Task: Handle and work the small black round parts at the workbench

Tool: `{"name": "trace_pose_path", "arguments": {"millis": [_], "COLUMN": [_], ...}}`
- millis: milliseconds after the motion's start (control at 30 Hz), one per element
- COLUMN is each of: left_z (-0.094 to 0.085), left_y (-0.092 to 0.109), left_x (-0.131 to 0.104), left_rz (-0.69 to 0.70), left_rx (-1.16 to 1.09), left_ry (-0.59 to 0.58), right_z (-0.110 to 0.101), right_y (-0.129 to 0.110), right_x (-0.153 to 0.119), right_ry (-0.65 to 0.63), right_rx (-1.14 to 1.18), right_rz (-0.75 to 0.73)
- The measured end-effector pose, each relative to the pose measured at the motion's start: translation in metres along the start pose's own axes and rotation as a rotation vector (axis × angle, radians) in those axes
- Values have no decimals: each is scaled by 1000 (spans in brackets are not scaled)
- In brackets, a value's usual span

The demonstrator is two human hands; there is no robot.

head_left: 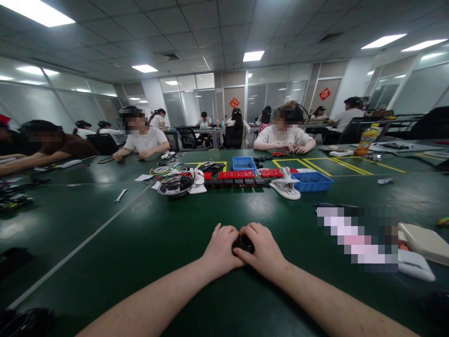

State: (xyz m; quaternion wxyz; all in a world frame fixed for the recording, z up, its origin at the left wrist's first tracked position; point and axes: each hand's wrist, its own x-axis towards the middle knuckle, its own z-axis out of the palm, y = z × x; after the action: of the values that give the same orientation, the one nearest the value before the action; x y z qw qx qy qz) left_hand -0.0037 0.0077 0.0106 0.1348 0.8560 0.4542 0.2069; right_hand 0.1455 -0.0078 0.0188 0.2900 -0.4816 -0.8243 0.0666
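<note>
A small round black object (242, 244) rests on the green tabletop (168, 234) in front of me, between my two hands. My left hand (222, 248) curls around its left side, with part of the fingers hidden behind it. Around its right side, my right hand (261, 248) is wrapped, the thumb lying across the near edge. Both hands hold the object and almost touch at the fingertips.
Beyond my hands lie a metal bowl with cables (175, 185), a white clamp base (286, 186), red blocks (235, 174) and a blue bin (312, 181). A wrench (121, 195) lies left; white devices (416, 265) lie right. Several people sit around.
</note>
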Motion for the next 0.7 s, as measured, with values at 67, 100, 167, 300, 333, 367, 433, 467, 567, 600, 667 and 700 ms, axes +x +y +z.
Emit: {"name": "trace_pose_path", "arguments": {"millis": [67, 100, 167, 300, 333, 367, 433, 467, 567, 600, 667, 700], "left_z": [0, -1, -1, -2, -3, -3, -4, -4, -5, -6, -6, -6], "left_y": [-1, -2, -6, -17, -19, -22, -25, -27, -28, -28, -28, -28], "left_x": [0, 1, 2, 5, 6, 7, 8, 9, 9, 9, 9, 9], "left_rz": [1, 4, 27, 122, 146, 166, 205, 222, 272, 282, 294, 298], "left_rx": [-7, -16, -53, -162, -176, -181, -176, -170, -152, -147, -132, -124], "left_ry": [6, 7, -8, -77, -92, -105, -136, -152, -192, -198, -201, -197], "right_z": [0, 0, -1, -3, -4, -5, -6, -6, -5, -4, -3, -2], "right_y": [0, 0, 1, 2, 2, 1, -1, -3, -6, -7, -9, -10], "right_x": [0, 0, 0, -2, -2, -3, -4, -5, -6, -6, -8, -8], "right_ry": [7, 10, 10, 7, 12, 21, 43, 55, 84, 93, 110, 117], "right_rx": [16, 26, 62, 163, 178, 188, 208, 224, 283, 299, 318, 322], "right_rz": [-9, -19, -57, -197, -232, -262, -314, -342, -442, -470, -502, -507]}}
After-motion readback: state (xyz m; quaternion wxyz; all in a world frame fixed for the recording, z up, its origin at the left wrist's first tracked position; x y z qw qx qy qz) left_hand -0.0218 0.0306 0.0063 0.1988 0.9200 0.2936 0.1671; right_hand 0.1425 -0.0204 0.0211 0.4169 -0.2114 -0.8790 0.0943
